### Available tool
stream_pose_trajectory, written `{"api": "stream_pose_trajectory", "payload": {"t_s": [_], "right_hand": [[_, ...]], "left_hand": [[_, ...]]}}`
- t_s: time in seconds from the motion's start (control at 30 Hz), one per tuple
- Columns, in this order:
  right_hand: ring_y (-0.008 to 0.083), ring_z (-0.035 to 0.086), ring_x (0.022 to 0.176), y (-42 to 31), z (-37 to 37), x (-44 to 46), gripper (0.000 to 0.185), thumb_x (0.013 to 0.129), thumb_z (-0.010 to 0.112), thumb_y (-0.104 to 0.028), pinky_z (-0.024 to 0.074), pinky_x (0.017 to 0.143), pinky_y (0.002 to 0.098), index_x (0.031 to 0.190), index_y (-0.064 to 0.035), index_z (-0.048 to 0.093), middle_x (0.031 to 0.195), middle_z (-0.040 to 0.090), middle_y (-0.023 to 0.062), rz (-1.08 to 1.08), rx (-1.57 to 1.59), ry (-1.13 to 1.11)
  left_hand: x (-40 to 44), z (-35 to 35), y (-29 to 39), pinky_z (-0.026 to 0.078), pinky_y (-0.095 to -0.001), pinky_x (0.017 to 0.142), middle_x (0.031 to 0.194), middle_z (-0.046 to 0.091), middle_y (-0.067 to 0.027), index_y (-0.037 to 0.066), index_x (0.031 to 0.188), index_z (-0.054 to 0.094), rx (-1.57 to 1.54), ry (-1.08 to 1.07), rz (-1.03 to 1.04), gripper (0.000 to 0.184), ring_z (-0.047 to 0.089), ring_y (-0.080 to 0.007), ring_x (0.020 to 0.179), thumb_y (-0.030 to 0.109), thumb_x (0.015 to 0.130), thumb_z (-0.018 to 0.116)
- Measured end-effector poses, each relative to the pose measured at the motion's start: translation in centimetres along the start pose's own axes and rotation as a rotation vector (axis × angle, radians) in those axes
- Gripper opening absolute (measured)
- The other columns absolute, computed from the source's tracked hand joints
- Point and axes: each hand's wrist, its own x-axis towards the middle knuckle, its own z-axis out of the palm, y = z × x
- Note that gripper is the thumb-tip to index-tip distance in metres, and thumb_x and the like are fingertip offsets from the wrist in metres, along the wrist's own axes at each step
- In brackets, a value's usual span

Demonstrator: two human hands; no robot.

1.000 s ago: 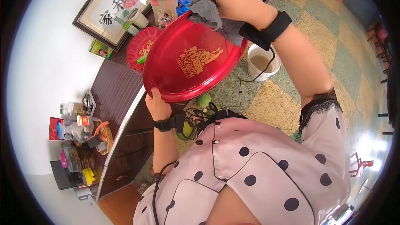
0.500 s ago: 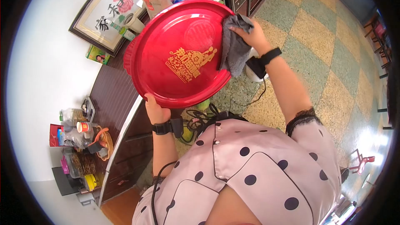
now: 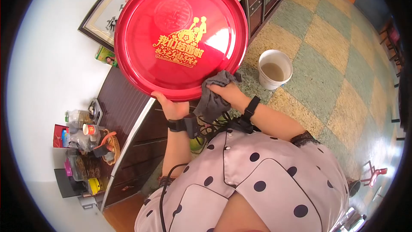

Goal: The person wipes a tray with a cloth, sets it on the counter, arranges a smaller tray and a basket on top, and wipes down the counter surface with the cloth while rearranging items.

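Observation:
A round red tray (image 3: pixel 141 47) with gold lettering and figures is held up, its decorated face toward me. My left hand (image 3: pixel 172 106) grips its lower rim, the thumb on the face side and the other fingers hidden behind. In my right hand (image 3: pixel 226 93) is a grey cloth (image 3: pixel 211 105), pressed on the tray's lower right rim. Both wrists wear black bands. The two hands are close together, with part of the cloth hanging between them.
A white bucket (image 3: pixel 275 71) with cloudy liquid stands on the checkered floor (image 3: pixel 329 62). The dark cabinet top (image 3: pixel 122 99) bears a wicker basket (image 3: pixel 112 146), jars and a paper cup (image 3: pixel 89 129). A framed picture (image 3: pixel 96 21) leans at the wall. Green round objects lie below the tray.
The tray has risen and turned more face-on. My right hand and the cloth have moved from its upper right edge down along the rim to the lower right, near my left hand.

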Motion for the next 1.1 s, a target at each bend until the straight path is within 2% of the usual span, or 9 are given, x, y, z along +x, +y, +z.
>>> {"api": "stream_pose_trajectory", "payload": {"t_s": [0.2,0.33,0.47,0.63,0.7,0.73,0.8,0.93,1.1], "right_hand": [[0.0154,0.061,0.097,-0.6,-3.6,0.3,0.036,0.074,0.075,-0.009,0.0472,0.087,0.0298,0.107,-0.002,0.062,0.101,0.067,0.0063,-0.275,-0.365,-0.323],[0.0175,0.062,0.095,-3.4,-9.0,-0.3,0.038,0.078,0.074,-0.01,0.0489,0.084,0.0313,0.111,0.0017,0.06,0.105,0.066,0.0068,-0.053,-0.314,0.007],[0.0168,0.061,0.094,-11.5,-7.8,0.0,0.034,0.085,0.068,-0.018,0.0492,0.083,0.0308,0.112,0.0021,0.06,0.105,0.066,0.0078,-0.146,-0.224,0.222],[0.0179,0.062,0.095,-15.5,-4.1,3.0,0.04,0.085,0.07,-0.024,0.0495,0.082,0.0327,0.113,0.0026,0.059,0.107,0.065,0.0088,-0.342,-0.047,0.196],[0.0242,0.062,0.098,-15.4,-2.4,3.8,0.048,0.08,0.073,-0.024,0.0482,0.086,0.0371,0.116,0.0026,0.056,0.107,0.064,0.0134,-0.539,-0.555,0.232],[0.0242,0.062,0.098,-14.2,-2.2,4.7,0.048,0.08,0.073,-0.024,0.0482,0.086,0.0371,0.116,0.0026,0.056,0.107,0.064,0.0134,-0.535,-0.551,0.238],[0.0336,0.056,0.103,-10.1,-2.7,6.4,0.054,0.073,0.072,-0.02,0.0451,0.09,0.0422,0.119,-0.0011,0.052,0.111,0.059,0.0182,-0.951,-1.198,0.162],[0.0389,0.05,0.102,-7.1,-2.0,3.1,0.056,0.068,0.069,-0.014,0.0434,0.09,0.0448,0.121,-0.007,0.051,0.112,0.052,0.0191,-0.849,-1.413,0.153],[0.036,0.05,0.097,-3.5,1.7,-0.3,0.048,0.066,0.064,-0.006,0.0451,0.087,0.0433,0.114,-0.0116,0.057,0.104,0.051,0.0158,-0.779,-1.25,-0.238]], "left_hand": [[0.6,-2.1,-0.4,0.026,-0.0501,0.112,0.15,0.03,-0.0051,0.015,0.146,0.026,-0.093,0.026,0.052,0.083,0.032,-0.0271,0.135,0.066,0.084,0.048],[-0.6,-2.4,0.6,0.026,-0.0496,0.113,0.149,0.031,-0.004,0.014,0.144,0.028,-0.132,0.106,0.099,0.076,0.032,-0.0265,0.135,0.059,0.087,0.05],[-0.8,-1.8,0.2,0.026,-0.0491,0.113,0.149,0.031,-0.0051,0.013,0.145,0.027,-0.156,0.152,0.043,0.075,0.031,-0.0272,0.135,0.057,0.088,0.05],[-0.7,-1.4,0.7,0.028,-0.0493,0.112,0.148,0.032,-0.0092,0.011,0.144,0.027,-0.079,0.098,0.041,0.073,0.032,-0.0287,0.135,0.055,0.091,0.048],[-0.8,-1.8,1.1,0.029,-0.0492,0.111,0.147,0.033,-0.011,0.009,0.144,0.027,-0.085,0.076,0.011,0.072,0.034,-0.0294,0.134,0.053,0.091,0.048],[-0.9,-1.6,1.3,0.029,-0.0492,0.111,0.147,0.033,-0.011,0.009,0.144,0.027,-0.08,0.075,0.005,0.072,0.034,-0.0294,0.134,0.053,0.091,0.048],[-1.5,-1.1,1.3,0.03,-0.0487,0.111,0.147,0.034,-0.0106,0.009,0.144,0.028,-0.125,0.063,-0.037,0.07,0.035,-0.0293,0.133,0.052,0.092,0.048],[-2.1,-1.3,0.6,0.031,-0.0486,0.11,0.146,0.035,-0.0104,0.009,0.143,0.029,-0.076,0.026,-0.015,0.069,0.036,-0.0297,0.132,0.051,0.092,0.048],[-1.4,-2.0,-0.2,0.031,-0.0489,0.109,0.144,0.038,-0.009,0.009,0.142,0.03,-0.022,0.072,-0.091,0.078,0.037,-0.0307,0.131,0.062,0.087,0.047]]}}
